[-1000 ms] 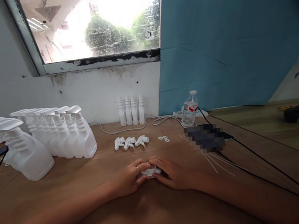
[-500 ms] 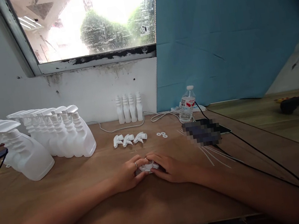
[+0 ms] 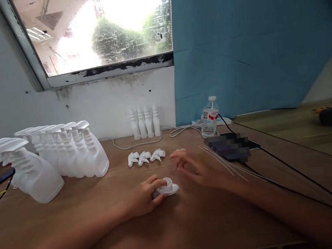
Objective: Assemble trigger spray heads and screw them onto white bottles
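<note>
While the left hand (image 3: 151,194) pinches one white sprayer head (image 3: 169,187), the right hand (image 3: 196,170), fingers loosely parted, is near some white rings (image 3: 182,150). Three spray triggers (image 3: 144,157) lie beyond.

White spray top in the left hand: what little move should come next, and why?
I think the right hand could gently pinch one of the white rings. Its fingers look open and free right by them, while the left hand holds the white spray top with its round collar facing up.
</note>
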The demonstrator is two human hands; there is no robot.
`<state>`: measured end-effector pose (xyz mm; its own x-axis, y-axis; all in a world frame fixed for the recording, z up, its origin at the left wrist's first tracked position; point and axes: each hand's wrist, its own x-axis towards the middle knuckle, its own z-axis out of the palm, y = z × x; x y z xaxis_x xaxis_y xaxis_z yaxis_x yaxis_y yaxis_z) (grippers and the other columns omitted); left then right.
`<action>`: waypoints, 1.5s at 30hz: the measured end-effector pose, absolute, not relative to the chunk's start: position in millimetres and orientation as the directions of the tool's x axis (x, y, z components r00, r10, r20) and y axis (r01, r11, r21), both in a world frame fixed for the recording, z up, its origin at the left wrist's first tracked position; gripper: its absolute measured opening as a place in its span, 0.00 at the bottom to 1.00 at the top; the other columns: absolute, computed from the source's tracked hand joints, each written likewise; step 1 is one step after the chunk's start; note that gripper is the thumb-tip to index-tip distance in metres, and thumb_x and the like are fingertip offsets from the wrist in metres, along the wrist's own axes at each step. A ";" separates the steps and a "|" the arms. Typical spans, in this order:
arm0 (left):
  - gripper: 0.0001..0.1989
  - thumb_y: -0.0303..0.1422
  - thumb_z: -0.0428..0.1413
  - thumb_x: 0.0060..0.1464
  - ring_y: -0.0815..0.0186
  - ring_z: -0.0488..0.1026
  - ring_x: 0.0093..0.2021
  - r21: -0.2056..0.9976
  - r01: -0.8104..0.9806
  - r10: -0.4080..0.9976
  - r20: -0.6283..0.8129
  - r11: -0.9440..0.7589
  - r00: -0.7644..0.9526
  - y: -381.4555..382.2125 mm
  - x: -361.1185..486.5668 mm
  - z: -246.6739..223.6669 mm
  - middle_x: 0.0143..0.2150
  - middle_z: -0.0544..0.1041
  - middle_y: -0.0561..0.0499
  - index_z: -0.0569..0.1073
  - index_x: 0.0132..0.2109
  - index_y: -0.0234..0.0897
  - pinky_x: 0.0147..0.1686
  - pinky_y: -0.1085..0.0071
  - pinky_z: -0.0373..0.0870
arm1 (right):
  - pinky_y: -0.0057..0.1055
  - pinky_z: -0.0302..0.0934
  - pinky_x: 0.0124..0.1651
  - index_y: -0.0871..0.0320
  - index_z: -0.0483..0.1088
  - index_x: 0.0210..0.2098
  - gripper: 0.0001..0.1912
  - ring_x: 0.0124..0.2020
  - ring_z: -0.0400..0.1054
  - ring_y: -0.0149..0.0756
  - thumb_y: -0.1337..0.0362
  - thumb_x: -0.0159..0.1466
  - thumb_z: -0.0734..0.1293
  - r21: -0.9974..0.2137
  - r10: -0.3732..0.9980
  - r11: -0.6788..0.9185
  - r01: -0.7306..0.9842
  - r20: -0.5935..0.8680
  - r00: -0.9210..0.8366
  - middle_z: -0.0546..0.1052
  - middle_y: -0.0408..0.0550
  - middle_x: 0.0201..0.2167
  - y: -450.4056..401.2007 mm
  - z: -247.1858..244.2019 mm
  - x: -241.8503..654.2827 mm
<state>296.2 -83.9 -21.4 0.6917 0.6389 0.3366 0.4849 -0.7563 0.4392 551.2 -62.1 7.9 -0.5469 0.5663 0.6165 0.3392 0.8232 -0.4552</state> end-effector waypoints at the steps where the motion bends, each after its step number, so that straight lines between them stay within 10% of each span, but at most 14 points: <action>1: 0.13 0.34 0.52 0.58 0.68 0.68 0.37 0.440 0.489 0.643 0.335 -0.753 0.688 -84.1 296.2 -21.1 0.44 0.69 0.49 0.67 0.50 0.40 0.40 0.72 0.67 | 0.32 0.65 0.41 0.54 0.58 0.55 0.17 0.34 0.68 0.32 0.64 0.67 0.58 -0.443 0.592 0.806 0.392 0.617 -0.519 0.71 0.51 0.47 -57.3 11.3 556.7; 7: 0.13 0.32 0.52 0.57 0.68 0.68 0.37 0.448 0.489 0.648 0.338 -0.748 0.683 -84.9 296.4 -20.0 0.44 0.69 0.49 0.67 0.49 0.40 0.39 0.73 0.66 | 0.31 0.58 0.37 0.60 0.71 0.39 0.17 0.36 0.70 0.41 0.57 0.67 0.55 -0.133 0.939 0.291 0.947 0.227 -0.257 0.76 0.56 0.35 -22.8 31.5 598.9; 17: 0.12 0.33 0.52 0.57 0.68 0.67 0.36 0.446 0.501 0.657 0.334 -0.741 0.676 -84.3 298.5 -18.7 0.43 0.69 0.49 0.66 0.49 0.39 0.38 0.73 0.66 | 0.29 0.55 0.20 0.61 0.63 0.15 0.22 0.13 0.62 0.32 0.55 0.61 0.64 -0.122 0.887 -0.047 0.991 -0.462 -0.014 0.69 0.52 0.14 -5.1 34.5 651.7; 45: 0.13 0.31 0.51 0.58 0.68 0.68 0.38 0.476 0.466 0.644 0.336 -0.746 0.687 -79.5 297.0 -24.5 0.44 0.69 0.49 0.66 0.50 0.41 0.41 0.73 0.65 | 0.23 0.51 0.18 0.63 0.64 0.20 0.17 0.13 0.62 0.26 0.57 0.59 0.64 -0.251 0.834 -0.159 0.955 -0.552 -0.006 0.71 0.47 0.16 -1.8 40.7 665.7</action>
